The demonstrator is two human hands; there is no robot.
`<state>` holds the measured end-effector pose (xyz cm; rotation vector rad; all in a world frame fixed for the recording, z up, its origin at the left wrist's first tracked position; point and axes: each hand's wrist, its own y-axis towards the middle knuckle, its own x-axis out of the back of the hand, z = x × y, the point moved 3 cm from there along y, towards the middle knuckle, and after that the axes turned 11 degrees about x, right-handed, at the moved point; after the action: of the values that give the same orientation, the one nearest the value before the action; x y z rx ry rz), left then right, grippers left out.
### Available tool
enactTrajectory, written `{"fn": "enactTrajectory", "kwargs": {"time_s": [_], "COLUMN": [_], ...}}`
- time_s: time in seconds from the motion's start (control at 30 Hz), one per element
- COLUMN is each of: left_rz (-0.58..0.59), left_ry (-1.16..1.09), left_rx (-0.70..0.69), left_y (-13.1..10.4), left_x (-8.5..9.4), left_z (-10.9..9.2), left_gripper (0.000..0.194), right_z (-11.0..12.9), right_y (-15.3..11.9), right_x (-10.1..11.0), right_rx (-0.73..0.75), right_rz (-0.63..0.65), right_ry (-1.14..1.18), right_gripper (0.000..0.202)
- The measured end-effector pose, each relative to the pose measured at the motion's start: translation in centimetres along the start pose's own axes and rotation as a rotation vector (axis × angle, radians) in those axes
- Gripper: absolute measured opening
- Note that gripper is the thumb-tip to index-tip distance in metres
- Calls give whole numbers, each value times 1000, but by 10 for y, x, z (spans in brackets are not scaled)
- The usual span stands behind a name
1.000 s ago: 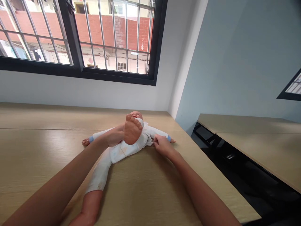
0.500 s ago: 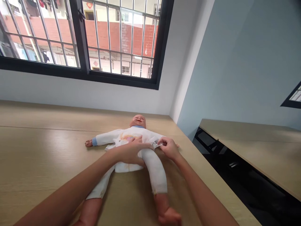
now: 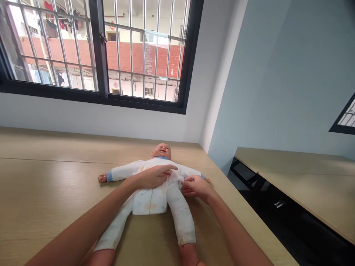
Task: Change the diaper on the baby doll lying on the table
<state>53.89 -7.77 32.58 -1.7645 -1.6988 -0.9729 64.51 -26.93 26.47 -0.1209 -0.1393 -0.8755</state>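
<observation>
A baby doll (image 3: 162,151) lies on its back, arms spread, head toward the window. It wears a white top (image 3: 135,167) with blue collar and cuffs, and white trousers (image 3: 181,212). A white diaper (image 3: 149,202) with a yellow centre line shows between its legs. My left hand (image 3: 155,176) rests across the doll's belly, fingers stretched out toward the right, partly covering the top's print. At the hip on the right side, my right hand (image 3: 195,184) pinches a thin, crumpled white edge, seemingly of the diaper; its fingertips are partly hidden.
The doll lies on a light wooden tabletop (image 3: 50,192). Behind it are a white wall and a barred, dark-framed window (image 3: 102,66). Another wooden table (image 3: 299,166) with black glossy sides stands to the right, beside a pale blue wall (image 3: 277,81).
The view has tilted up slightly. My left hand has moved up off the top of the thigh, uncovering more of the diaper. My right hand stays at the hip, still pinching.
</observation>
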Motion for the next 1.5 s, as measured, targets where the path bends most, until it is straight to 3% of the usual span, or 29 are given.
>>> {"fn": "enactTrajectory", "kwargs": {"time_s": [0.13,0.27,0.47,0.67,0.87,1.0,1.1,1.27,1.5], "left_rz": [-46,-9,54,-128,-203,-262,-263,-257,-268], "left_ry": [140,310,518,568,564,533,533,557,525], "left_rx": [14,-27,117,301,329,324,329,310,310], "left_y": [18,31,34,36,37,35,35,36,36], "left_x": [-13,-24,-35,-45,-55,-54,-54,-55,-55], "left_z": [-2,-5,-5,-9,-7,-6,-6,-7,-5], "left_gripper": [44,37,29,20,35,63,66,57,65], "right_z": [-2,4,12,16,15,9,6,7,-1], "right_y": [2,2,-1,-2,5,11,13,18,30], "right_x": [1,3,6,8,-14,-31,-34,-38,-53], "right_rx": [41,54,35,60,243,211,190,253,380], "right_rz": [-30,-26,-35,-59,-233,-260,-269,-230,-86], "right_ry": [-26,-28,-44,-29,55,182,264,303,219], "right_gripper": [18,14,12,12,11,13,15,16,14]}}
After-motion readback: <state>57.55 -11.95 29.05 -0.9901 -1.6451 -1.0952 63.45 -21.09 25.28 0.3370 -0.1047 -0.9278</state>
